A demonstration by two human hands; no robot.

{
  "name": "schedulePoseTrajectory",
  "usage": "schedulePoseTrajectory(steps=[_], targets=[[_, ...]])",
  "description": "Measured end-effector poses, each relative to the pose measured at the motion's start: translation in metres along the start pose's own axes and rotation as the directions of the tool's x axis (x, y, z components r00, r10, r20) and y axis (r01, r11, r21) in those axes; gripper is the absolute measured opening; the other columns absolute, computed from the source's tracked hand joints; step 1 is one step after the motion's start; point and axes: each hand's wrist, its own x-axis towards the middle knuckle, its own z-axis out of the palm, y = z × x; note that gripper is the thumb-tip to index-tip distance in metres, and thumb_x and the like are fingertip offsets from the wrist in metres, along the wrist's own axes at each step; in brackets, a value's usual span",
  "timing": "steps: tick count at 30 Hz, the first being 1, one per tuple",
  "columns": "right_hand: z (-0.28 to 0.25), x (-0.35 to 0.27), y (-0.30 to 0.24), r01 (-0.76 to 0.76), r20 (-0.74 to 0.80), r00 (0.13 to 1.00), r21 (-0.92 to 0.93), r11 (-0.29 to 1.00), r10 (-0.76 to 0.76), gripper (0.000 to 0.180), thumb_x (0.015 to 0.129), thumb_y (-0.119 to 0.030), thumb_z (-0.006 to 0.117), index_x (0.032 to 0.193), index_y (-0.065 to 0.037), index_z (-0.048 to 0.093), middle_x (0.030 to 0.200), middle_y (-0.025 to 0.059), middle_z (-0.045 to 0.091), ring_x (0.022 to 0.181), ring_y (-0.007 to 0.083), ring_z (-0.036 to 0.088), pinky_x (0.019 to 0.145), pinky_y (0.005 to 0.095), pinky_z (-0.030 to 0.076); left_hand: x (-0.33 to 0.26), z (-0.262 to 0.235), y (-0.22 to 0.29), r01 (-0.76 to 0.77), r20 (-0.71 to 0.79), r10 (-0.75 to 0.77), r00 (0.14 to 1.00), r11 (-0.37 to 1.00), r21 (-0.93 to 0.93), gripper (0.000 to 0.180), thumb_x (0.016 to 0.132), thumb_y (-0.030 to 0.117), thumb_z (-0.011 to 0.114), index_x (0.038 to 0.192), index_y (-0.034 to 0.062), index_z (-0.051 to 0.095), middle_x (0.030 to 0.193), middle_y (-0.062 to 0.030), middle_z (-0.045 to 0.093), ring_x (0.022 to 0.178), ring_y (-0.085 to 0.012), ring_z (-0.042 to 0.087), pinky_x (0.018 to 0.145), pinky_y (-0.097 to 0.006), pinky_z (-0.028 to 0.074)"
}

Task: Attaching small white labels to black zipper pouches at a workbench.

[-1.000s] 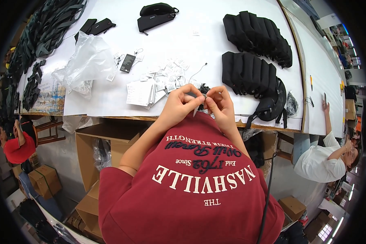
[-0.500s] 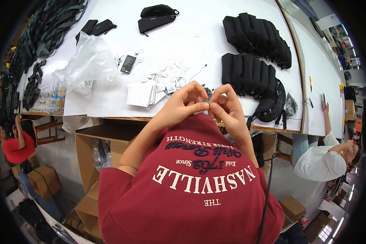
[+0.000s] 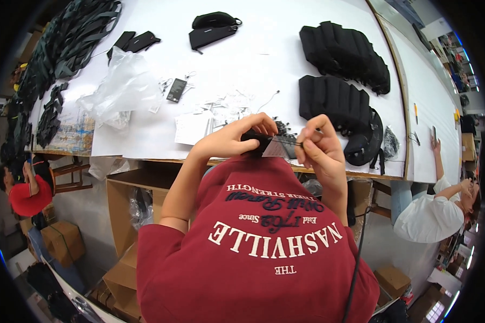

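Observation:
My left hand (image 3: 234, 137) is curled round a dark fabric piece (image 3: 256, 142) at the table's front edge, close to my chest; most of that piece is hidden by the fingers. A grey-white hang tag (image 3: 279, 147) sits beside it, with a thin black string running to the right. My right hand (image 3: 324, 146) pinches that string between thumb and fingers. Just beyond my hands lies a small heap of black tag strings (image 3: 282, 127). White printed tags (image 3: 193, 127) are stacked and scattered to the left of it.
Rows of black pouches (image 3: 342, 51) stand at the right. Flat black pouches (image 3: 213, 35) lie at the back. A clear plastic bag (image 3: 125, 86), a black card tag (image 3: 176, 90) and dark straps (image 3: 73, 37) are on the left. Cardboard boxes (image 3: 137, 196) stand below; co-workers sit either side.
My hands were together, fingertips touching. Now my right hand has drawn away to the right with the string, and the tag and dark fabric piece show between my hands.

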Motion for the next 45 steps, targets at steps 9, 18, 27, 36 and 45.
schedulePoseTrajectory(steps=[9, 18, 27, 36, 45], targets=[[-0.018, 0.003, -0.001, 0.091, -0.017, 0.996, 0.07, 0.993, -0.09, 0.011, 0.091, -0.006, 0.049, 0.099, -0.006, 0.04, 0.073, 0.0043, 0.05, 0.058, 0.0083, 0.045, 0.05, 0.0185, 0.031, -0.022, -0.019, -0.003, 0.143, -0.149, -0.073, 0.986, 0.831, 0.538, 0.029, 0.074, 0.021, 0.072, 0.098, 0.008, 0.06, 0.09, -0.0009, 0.057, 0.088, -0.0187, 0.045, 0.083, -0.031, 0.038], [-0.015, 0.006, -0.001, 0.084, -0.004, 0.996, 0.169, 0.982, -0.084, 0.014, 0.09, -0.006, 0.051, 0.099, -0.007, 0.04, 0.074, 0.0045, 0.05, 0.058, 0.0083, 0.045, 0.049, 0.0183, 0.029, -0.014, -0.001, -0.05, 0.156, -0.193, -0.08, 0.978, 0.895, 0.418, 0.022, 0.071, 0.01, 0.073, 0.09, 0.0051, 0.063, 0.092, -0.0027, 0.062, 0.093, -0.0206, 0.054, 0.089, -0.031, 0.039], [-0.028, 0.002, -0.003, 0.157, -0.129, 0.982, 0.157, 0.975, -0.138, 0.013, 0.089, -0.005, 0.049, 0.098, -0.005, 0.04, 0.075, 0.0059, 0.051, 0.055, 0.0078, 0.042, 0.046, 0.0178, 0.028, -0.02, 0.017, -0.084, 0.096, -0.58, -0.014, 0.815, 0.989, 0.11, 0.022, 0.067, 0.006, 0.075, 0.087, 0.0017, 0.067, 0.083, -0.0065, 0.067, 0.08, -0.0144, 0.059, 0.076, -0.028, 0.045], [-0.033, 0.0, -0.007, 0.212, -0.147, 0.97, 0.132, 0.968, -0.193, 0.013, 0.089, -0.005, 0.05, 0.098, -0.005, 0.04, 0.072, 0.0058, 0.049, 0.056, 0.009, 0.044, 0.046, 0.0178, 0.029, -0.02, 0.013, -0.073, 0.06, -0.553, 0.118, 0.825, 0.954, 0.293, 0.017, 0.068, 0.006, 0.074, 0.085, 0.0035, 0.07, 0.079, -0.0051, 0.066, 0.074, -0.016, 0.054, 0.071, -0.029, 0.043], [-0.035, -0.005, -0.009, 0.237, -0.139, 0.964, 0.065, 0.969, -0.226, 0.012, 0.089, -0.005, 0.05, 0.097, -0.005, 0.041, 0.072, 0.0061, 0.05, 0.056, 0.0092, 0.045, 0.045, 0.0175, 0.03, -0.019, 0.017, -0.068, 0.07, -0.555, 0.095, 0.826, 0.96, 0.27, 0.011, 0.073, 0.007, 0.07, 0.08, 0.0013, 0.064, 0.078, -0.0044, 0.062, 0.077, -0.0157, 0.053, 0.073, -0.027, 0.042]])
